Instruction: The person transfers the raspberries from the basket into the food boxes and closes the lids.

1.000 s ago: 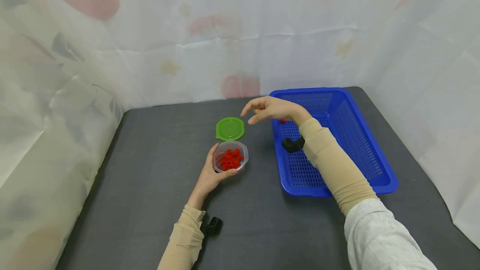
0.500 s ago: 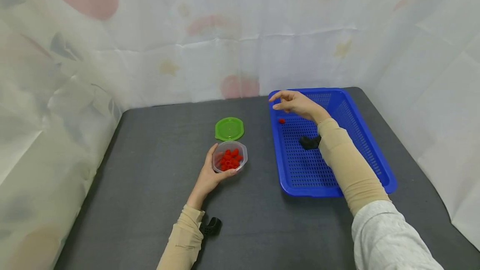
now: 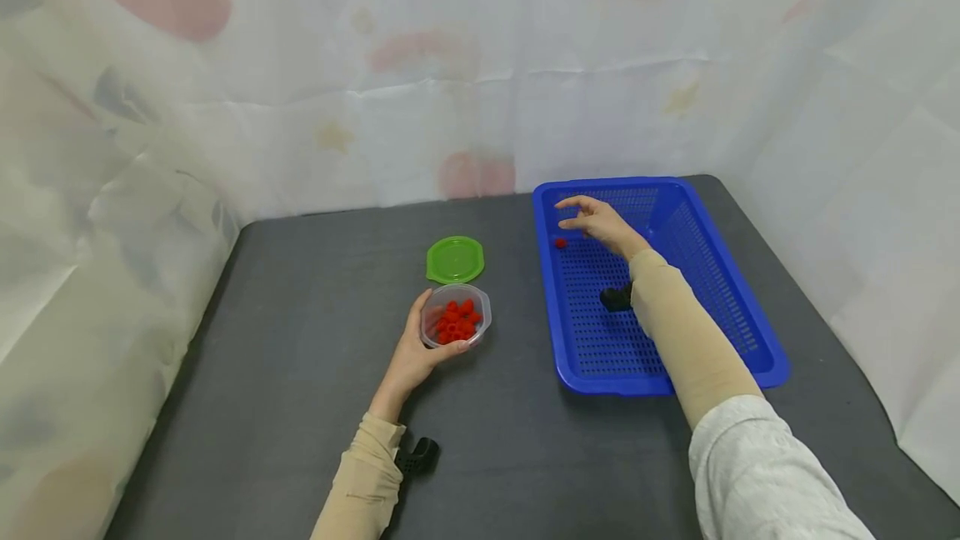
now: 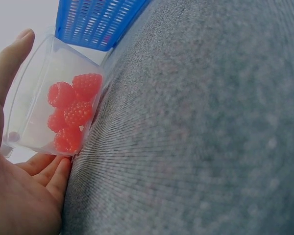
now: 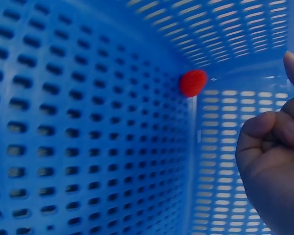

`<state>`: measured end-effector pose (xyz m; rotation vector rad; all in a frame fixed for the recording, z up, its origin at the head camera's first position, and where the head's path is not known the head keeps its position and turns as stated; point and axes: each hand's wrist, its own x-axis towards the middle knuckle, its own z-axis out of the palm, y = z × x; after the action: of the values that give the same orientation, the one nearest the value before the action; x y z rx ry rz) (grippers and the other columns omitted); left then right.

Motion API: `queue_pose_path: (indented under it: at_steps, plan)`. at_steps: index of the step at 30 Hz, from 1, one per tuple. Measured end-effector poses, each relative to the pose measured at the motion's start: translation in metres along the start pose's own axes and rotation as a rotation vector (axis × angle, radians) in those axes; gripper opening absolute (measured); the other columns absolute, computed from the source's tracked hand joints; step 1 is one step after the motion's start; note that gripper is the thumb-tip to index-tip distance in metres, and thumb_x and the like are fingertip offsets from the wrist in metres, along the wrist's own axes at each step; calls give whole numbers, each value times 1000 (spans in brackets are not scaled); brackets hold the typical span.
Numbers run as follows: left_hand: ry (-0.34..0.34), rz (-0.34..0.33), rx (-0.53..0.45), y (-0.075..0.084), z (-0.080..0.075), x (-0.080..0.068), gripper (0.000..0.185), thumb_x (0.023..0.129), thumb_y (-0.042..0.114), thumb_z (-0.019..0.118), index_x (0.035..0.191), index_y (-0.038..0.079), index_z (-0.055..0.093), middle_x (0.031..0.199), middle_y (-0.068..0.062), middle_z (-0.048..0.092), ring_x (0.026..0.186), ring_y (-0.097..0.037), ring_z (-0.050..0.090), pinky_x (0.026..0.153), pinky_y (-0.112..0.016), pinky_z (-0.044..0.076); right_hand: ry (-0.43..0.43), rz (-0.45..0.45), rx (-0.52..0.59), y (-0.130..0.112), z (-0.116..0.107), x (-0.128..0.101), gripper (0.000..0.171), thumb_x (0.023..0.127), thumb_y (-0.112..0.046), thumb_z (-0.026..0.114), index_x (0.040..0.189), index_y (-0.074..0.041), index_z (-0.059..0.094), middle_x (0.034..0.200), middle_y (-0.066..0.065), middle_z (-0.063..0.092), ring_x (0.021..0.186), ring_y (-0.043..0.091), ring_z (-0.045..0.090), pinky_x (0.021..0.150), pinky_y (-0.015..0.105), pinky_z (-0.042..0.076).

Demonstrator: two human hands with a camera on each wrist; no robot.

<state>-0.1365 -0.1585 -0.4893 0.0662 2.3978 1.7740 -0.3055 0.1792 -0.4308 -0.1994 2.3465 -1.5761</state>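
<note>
Blue perforated plastic basket (image 3: pixel 738 290) is now holding the right hand (image 3: pixel 600 223), which has travelled from above the round green plastic lid (image 3: pixel 455 259) rightward and is hovering just right of a single bumpy red raspberry (image 3: pixel 560 243) lying in the basket's far left corner; its fingers are loosely extended, pinching nothing. Unmoved, the left hand (image 3: pixel 415 354) is cupping the clear faceted plastic cup (image 3: pixel 454 326) of red raspberries (image 4: pixel 71 110) on the dark grey woven tabletop (image 3: pixel 300 373).
</note>
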Motion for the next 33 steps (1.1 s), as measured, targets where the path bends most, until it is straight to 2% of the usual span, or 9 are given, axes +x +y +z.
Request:
queue_pose_path:
  at_steps: [1,3,6,7,9,12,22,33]
  plan:
    - [-3,1,1,4,0,-2,101,73,20,80,149,24,13,147,-12,35,136,-29,36,112,-47,29,4,7,-14,2,1,1,41,91,-22,61,130,-17,51,85,1,42,69,17,34,74,42,34]
    - [-11,2,1,11,0,-5,101,74,19,79,149,20,12,147,-15,34,136,-31,35,112,-48,28,-1,26,-35,8,2,2,41,91,-21,60,131,-15,51,110,5,47,82,19,40,78,42,36]
    - [-15,5,12,21,0,-9,99,76,17,78,149,17,11,147,-17,34,136,-32,35,112,-48,29,-27,64,-69,14,5,4,42,92,-19,59,133,-13,49,142,10,36,109,26,41,89,46,37]
    - [-14,0,12,22,0,-10,99,76,17,78,149,18,12,147,-17,34,136,-32,35,112,-47,29,-37,73,-80,16,6,5,43,92,-19,58,133,-12,48,147,11,33,117,28,39,94,47,37]
    - [-12,-6,17,23,0,-10,99,76,17,78,149,20,12,147,-16,35,136,-31,35,112,-46,29,-52,93,-111,20,9,6,44,92,-19,58,134,-12,47,149,14,31,128,32,36,102,51,35]
    - [-11,-5,18,22,0,-10,99,75,18,78,149,20,12,147,-16,35,136,-30,36,112,-46,29,-67,109,-152,22,12,9,45,92,-19,58,135,-11,46,151,16,28,134,35,32,106,55,32]
    - [-13,-2,18,22,0,-10,100,75,20,78,149,21,11,147,-15,36,136,-28,35,112,-47,28,-34,123,-227,24,15,6,43,93,-16,56,133,-6,45,150,19,29,137,39,26,111,55,23]
    - [-13,-1,14,22,0,-10,99,75,19,78,149,20,13,146,-16,35,135,-30,36,112,-46,29,-29,124,-298,28,19,6,38,92,-15,56,127,-2,50,144,22,36,134,40,32,109,54,27]
